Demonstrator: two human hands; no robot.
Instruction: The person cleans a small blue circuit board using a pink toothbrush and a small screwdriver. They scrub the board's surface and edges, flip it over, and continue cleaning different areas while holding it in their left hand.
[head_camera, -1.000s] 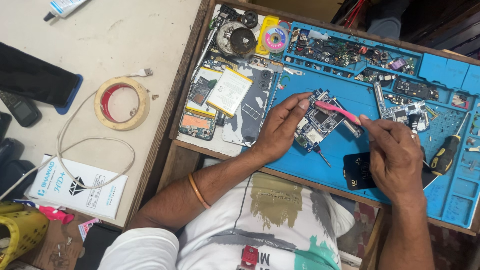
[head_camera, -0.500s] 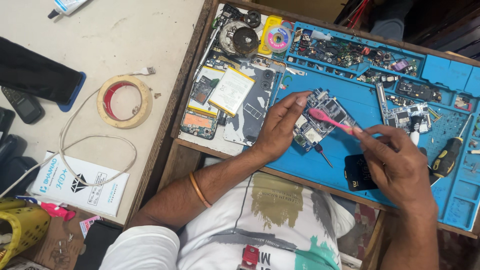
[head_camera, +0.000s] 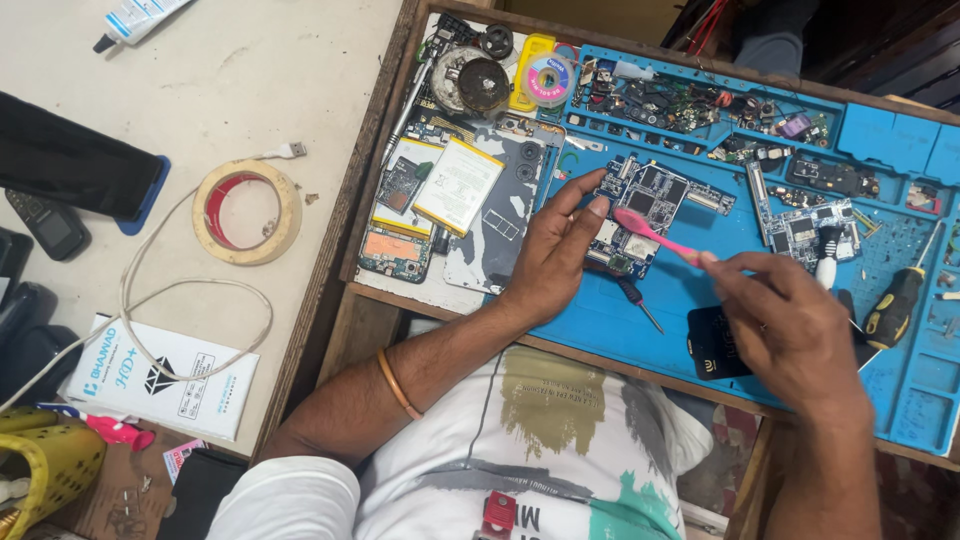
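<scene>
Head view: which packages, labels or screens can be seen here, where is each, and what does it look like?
White flat box: left table, near edge, rectangular, blue and black print, white cable across it.
White tube: top left corner, blue label, black cap.
Small dark phone: far left, screen off.
Round spool: top of the blue mat, pale ringed label.
Black phone: on the mat beside the right hand, small pale mark.

A matt blue rubbery rectangular work mat lies on the rough brown wooden worktop. The glossy pink plastic toothbrush meets a green circuit board with shiny metal shields.
</scene>
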